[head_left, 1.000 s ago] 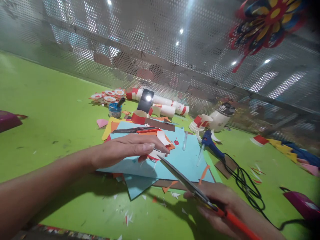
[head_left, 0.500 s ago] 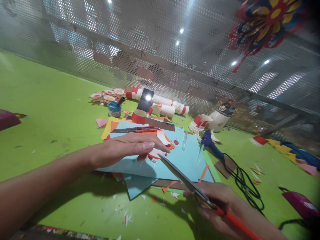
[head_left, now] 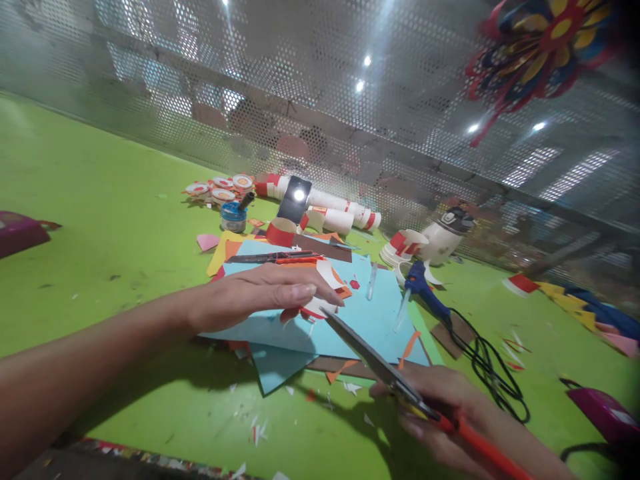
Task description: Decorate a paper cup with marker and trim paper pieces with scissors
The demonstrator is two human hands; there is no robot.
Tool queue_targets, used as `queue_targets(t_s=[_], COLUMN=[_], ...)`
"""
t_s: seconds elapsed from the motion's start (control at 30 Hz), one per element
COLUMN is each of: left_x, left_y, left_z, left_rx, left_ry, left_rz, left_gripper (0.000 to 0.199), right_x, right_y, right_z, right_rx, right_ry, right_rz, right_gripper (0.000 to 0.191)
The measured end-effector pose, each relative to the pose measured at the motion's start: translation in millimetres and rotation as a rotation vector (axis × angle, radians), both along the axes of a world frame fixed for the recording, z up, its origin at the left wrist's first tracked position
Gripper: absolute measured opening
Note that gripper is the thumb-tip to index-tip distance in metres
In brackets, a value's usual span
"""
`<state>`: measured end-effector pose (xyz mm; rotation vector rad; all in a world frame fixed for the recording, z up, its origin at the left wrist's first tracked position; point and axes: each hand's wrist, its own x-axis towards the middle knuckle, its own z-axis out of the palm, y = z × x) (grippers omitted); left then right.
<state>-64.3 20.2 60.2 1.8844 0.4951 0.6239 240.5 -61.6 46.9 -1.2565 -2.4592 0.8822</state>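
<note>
My left hand (head_left: 270,293) reaches in from the left over a light blue paper sheet (head_left: 350,337). Its thumb and fingers pinch a small white paper piece with a red edge (head_left: 316,309), partly hidden by the hand. At the lower right, my right hand (head_left: 445,393) is closed around red-handled scissors (head_left: 365,348). Their long blades point up and left, with the tip at the white piece. The blades look nearly together. Behind my left hand lies a dark, slim cutting tool with orange handles (head_left: 280,257).
A blue glue gun (head_left: 423,290) with a coiled black cord lies right of the paper. Further back are a phone (head_left: 295,200), white and red paper tubes (head_left: 337,220), a blue-lidded jar (head_left: 233,217) and paper cups (head_left: 403,245). Paper scraps (head_left: 257,430) litter the green table (head_left: 125,200).
The view has shifted slightly, so everything sits a little further right. Both hands keep nearly the same pose, and the scissor tip stays at the white piece.
</note>
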Motion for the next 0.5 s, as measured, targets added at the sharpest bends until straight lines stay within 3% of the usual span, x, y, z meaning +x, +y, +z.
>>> queue_targets(t_s=[0.33, 0.5], left_x=[2.4, 1.6], left_y=[-3.1, -2.5], left_z=[-2.0, -2.1], left_rx=[-0.012, -0.033], left_ry=[-0.024, 0.0], left_rz=[0.062, 0.041], left_gripper=[0.038, 0.037], right_x=[15.2, 10.4], right_y=[2.2, 1.5], right_z=[-19.7, -20.0], right_rx=[0.012, 0.015], right_ry=[0.009, 0.062], right_rz=[-0.025, -0.06], right_gripper=[0.029, 0.026])
